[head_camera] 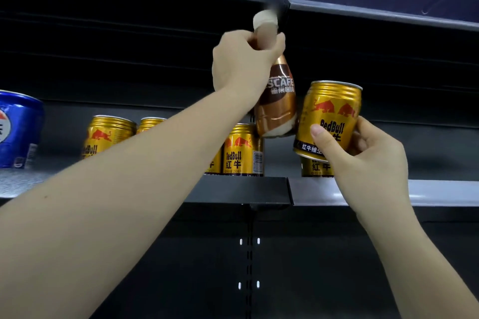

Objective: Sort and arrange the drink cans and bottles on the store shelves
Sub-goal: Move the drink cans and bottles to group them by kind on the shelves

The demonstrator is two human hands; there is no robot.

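My left hand (241,62) grips the neck of a brown Nescafe coffee bottle (278,101) and holds it lifted above the shelf (238,189), its pale cap near the shelf above. My right hand (363,155) grips a gold Red Bull can (329,116), tilted and raised just right of the bottle. Beneath that can another gold can (315,167) stands on the shelf, mostly hidden. More gold Red Bull cans stand on the shelf: one (242,150) under the bottle and two (108,134) further left, partly behind my left forearm.
A blue Pepsi can (19,129) stands at the far left of the shelf. The upper shelf edge (375,14) runs close above the bottle cap. Dark back panel and an upright slotted post (249,254) lie below the shelf.
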